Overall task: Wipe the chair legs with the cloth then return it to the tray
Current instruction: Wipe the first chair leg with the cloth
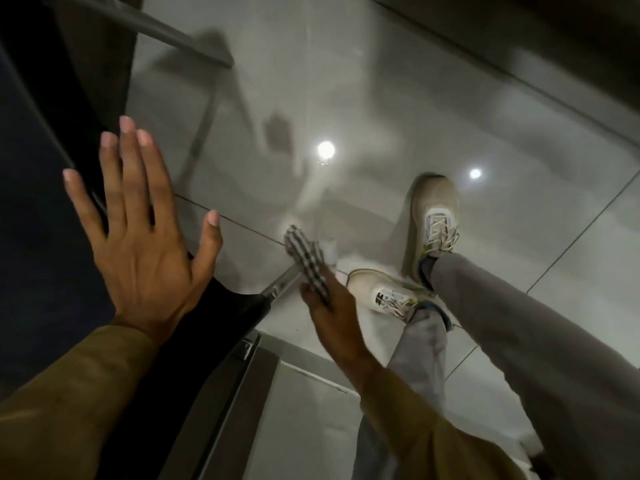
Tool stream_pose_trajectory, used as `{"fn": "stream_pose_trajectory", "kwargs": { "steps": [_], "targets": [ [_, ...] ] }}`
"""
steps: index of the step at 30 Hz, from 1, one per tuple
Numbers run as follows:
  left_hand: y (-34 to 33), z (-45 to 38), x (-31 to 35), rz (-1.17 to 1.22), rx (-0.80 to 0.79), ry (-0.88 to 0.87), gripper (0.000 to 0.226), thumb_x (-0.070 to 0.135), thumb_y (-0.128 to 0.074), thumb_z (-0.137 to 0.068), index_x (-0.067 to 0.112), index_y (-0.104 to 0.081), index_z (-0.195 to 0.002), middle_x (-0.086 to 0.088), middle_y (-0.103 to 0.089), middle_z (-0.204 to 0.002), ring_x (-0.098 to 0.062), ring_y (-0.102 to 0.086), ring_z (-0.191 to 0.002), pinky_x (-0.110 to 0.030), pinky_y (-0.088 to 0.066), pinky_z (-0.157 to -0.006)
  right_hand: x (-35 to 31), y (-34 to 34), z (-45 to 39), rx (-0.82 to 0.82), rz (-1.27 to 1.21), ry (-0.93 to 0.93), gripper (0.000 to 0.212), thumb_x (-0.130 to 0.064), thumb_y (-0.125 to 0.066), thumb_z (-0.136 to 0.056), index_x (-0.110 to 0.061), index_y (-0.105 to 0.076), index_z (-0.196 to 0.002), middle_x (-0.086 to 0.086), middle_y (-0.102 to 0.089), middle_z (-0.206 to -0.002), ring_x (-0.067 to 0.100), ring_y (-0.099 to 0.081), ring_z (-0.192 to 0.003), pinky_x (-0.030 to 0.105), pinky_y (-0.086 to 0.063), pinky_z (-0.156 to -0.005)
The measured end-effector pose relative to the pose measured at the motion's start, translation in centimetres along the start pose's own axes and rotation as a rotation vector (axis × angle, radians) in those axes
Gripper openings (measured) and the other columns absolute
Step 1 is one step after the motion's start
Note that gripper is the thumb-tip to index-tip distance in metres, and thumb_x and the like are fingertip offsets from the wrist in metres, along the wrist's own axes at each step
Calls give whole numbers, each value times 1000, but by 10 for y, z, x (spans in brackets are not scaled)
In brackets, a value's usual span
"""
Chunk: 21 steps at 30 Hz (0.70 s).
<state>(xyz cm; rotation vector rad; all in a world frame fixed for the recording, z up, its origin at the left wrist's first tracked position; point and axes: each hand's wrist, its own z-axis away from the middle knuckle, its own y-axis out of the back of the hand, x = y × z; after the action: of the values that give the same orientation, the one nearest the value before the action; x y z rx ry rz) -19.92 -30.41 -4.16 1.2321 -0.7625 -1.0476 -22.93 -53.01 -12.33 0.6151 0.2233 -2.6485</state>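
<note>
A grey-and-white checked cloth [306, 259] is gripped by my right hand [332, 315] low over the floor. The cloth lies against a thin metal chair leg [282, 284] that runs down from the dark chair seat [41, 209]. My left hand [143, 233] is spread flat with fingers apart, resting over the edge of the dark seat, and holds nothing. Another grey chair leg [166, 29] slants across the top left. No tray is in view.
Glossy grey floor tiles [381, 98] reflect two ceiling lights. My two feet in pale sneakers [434, 223] stand just right of the cloth, with grey trouser legs [519, 334] beside my right arm. A metal frame edge [242, 362] runs below the seat.
</note>
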Motion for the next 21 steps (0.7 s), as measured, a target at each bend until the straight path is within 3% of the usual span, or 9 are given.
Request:
{"fn": "stream_pose_trajectory", "kwargs": {
  "steps": [2, 4, 8, 10, 12, 14, 16, 18, 21],
  "targets": [
    [2, -1, 1, 1, -4, 10, 80, 49, -32, -113, -1, -12, -172, -22, -13, -182, -37, -11, -170, -73, -11, -133, 3, -27, 16, -152, -68, -53, 43, -46, -64, -105, -49, -58, -148, -22, -74, -135, -4, -63, -135, 11, -47, -104],
    [2, -2, 4, 11, -3, 19, 79, 47, -34, -113, -2, -13, -172, -23, -14, -181, -39, -12, -170, -73, -13, -133, 7, -49, 26, -202, -106, -25, 56, -76, -48, -99, -71, -33, -152, -36, -35, -169, -14, -26, -158, 17, -24, -126],
    [-1, -3, 4, 42, 22, 42, 78, 45, -33, -113, -4, -16, -171, -26, -17, -180, -42, -15, -169, -75, -18, -130, 19, -67, 20, -196, -144, 20, 59, -87, -30, -94, -82, -9, -149, -51, -5, -169, -32, -5, -152, -11, -15, -112],
    [-1, -3, 3, 49, 27, 52, 77, 44, -33, -113, -4, -17, -171, -27, -17, -179, -44, -15, -169, -75, -20, -129, 24, -64, 7, -213, -121, -22, 54, -81, -28, -100, -81, -9, -150, -47, -2, -170, -35, -3, -150, -13, -13, -111],
    [-1, -4, 4, 39, 26, 47, 77, 43, -33, -113, -5, -17, -171, -27, -18, -179, -44, -14, -169, -75, -19, -129, 32, -56, -17, -201, -157, -66, 56, -60, -28, -112, -60, -7, -163, -41, -2, -169, -45, -10, -137, -12, -15, -111],
    [0, -4, 6, 35, 26, 42, 76, 43, -33, -113, -5, -16, -171, -26, -18, -179, -43, -15, -169, -74, -19, -130, 33, -46, -45, -179, -198, -149, 59, -44, -23, -117, -36, -4, -172, -29, -2, -173, -38, -13, -139, 6, -13, -124],
    [1, -5, 7, 34, 33, 42, 76, 42, -33, -113, -4, -17, -171, -26, -19, -179, -43, -16, -169, -74, -18, -131, 29, -39, -63, -173, -235, -230, 61, -47, -20, -116, -30, -5, -174, -13, -8, -181, -9, -15, -157, 20, -17, -121],
    [1, -5, 9, 28, 42, 42, 75, 42, -32, -113, -4, -18, -171, -25, -20, -179, -42, -17, -169, -73, -17, -131, 23, -39, -62, -168, -303, -263, 62, -51, -19, -115, -30, -17, -173, -5, -24, -180, 10, -23, -165, 19, -25, -119],
    [2, -5, 10, 26, 41, 42, 74, 43, -31, -114, -2, -19, -171, -24, -19, -180, -41, -16, -169, -73, -14, -133, 21, -40, -21, -247, -326, -173, 69, -70, -32, -105, -40, -38, -166, -16, -44, -171, -2, -38, -158, 13, -33, -123]
  ]
}}
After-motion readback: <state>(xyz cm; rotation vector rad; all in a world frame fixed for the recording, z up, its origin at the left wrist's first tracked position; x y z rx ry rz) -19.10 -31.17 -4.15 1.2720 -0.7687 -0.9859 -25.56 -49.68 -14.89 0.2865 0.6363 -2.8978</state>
